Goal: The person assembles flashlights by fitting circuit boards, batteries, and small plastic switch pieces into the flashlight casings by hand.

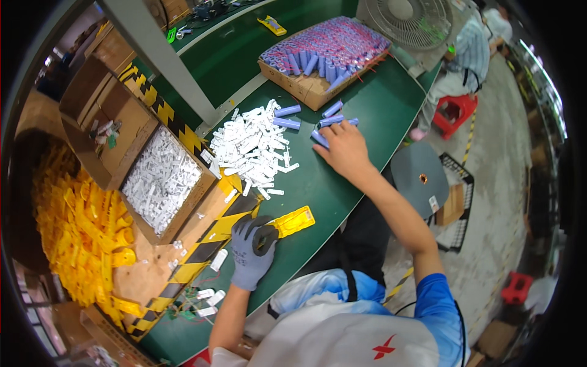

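My left hand (252, 254), in a grey glove with dark fingertips, is closed on one end of a yellow plastic casing (296, 222), held low over the green tabletop (333, 199). My bare right hand (347, 151) reaches forward over several loose purple cylindrical battery cells (319, 139). Its thumb and fingers are apart around them, and the fingertips are partly hidden among the cells. Two more purple cells (287, 123) lie just left of that group. Beside them spreads a heap of small flat white pieces (247, 147).
A shallow carton (312, 96) packed with purple cells stands at the back, near a fan (406, 24). At left are an open box (191, 199) of white parts and a heap of yellow casings (85, 229). Another person (465, 58) sits on a red stool (455, 116) at far right.
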{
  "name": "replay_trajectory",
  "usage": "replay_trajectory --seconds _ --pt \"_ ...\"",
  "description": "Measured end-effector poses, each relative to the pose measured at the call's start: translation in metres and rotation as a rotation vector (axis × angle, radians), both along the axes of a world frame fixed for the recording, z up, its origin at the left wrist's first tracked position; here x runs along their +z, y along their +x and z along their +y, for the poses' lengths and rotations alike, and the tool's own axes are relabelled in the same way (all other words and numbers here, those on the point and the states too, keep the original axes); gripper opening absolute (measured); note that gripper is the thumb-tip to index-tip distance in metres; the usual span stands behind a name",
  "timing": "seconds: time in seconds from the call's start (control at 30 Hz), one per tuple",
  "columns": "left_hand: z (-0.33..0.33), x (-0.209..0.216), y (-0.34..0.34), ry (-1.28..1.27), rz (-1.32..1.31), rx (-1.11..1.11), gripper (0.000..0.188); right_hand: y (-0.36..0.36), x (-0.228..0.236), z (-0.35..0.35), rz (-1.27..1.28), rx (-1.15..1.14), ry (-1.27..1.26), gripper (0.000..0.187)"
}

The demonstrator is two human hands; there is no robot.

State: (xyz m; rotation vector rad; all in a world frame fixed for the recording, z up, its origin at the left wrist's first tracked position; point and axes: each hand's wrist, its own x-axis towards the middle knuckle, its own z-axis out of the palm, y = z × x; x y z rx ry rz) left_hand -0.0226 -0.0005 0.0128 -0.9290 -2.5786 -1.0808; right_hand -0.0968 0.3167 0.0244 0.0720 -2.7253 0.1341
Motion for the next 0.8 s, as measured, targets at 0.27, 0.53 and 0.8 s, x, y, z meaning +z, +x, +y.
replay_trajectory --seconds 0.27,0.53,0.8 --pt "-0.006 -0.006 -0.006 0.073 -0.065 0.02 0.024 -0.024 0.039 -0.02 -0.25 0.085 -0.4 0.021" --pt "-0.011 -0.012 -0.002 0.091 -0.061 0.003 0.025 0.073 -0.002 -0.063 -0.315 0.642 -1.338 0.018" --pt "-0.014 -0.008 -0.004 0.082 -0.104 -0.034 0.03 0.079 -0.01 -0.076 -0.294 0.62 -0.813 0.035"
